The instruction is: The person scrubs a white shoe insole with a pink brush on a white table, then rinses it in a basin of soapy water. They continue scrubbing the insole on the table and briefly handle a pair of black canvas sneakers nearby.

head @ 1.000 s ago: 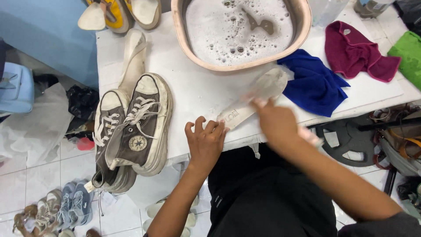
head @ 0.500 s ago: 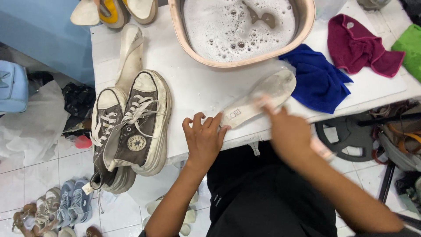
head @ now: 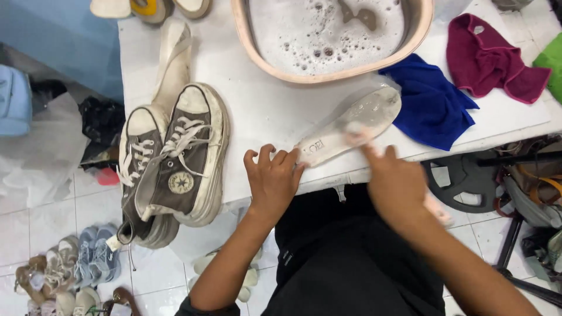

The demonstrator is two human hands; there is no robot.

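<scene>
White foam smears the insole (head: 351, 129) on the table (head: 257, 111) edge.

Head view: your right hand (head: 393, 181) is blurred; its fingertips hide whatever rubs the insole's middle, so its grip is unclear. The pale, wet insole lies at five o'clock of the basin (head: 404, 50). Your left hand (head: 272, 181) presses the heel end, fingers curled, holding nothing.

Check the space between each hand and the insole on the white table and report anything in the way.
Nothing visible stands between them. The left hand rests on the table with its fingers against the heel end of the insole. The right hand has its fingertips already on the insole's middle. The blue cloth lies beside the toe end, clear of both hands.
</scene>
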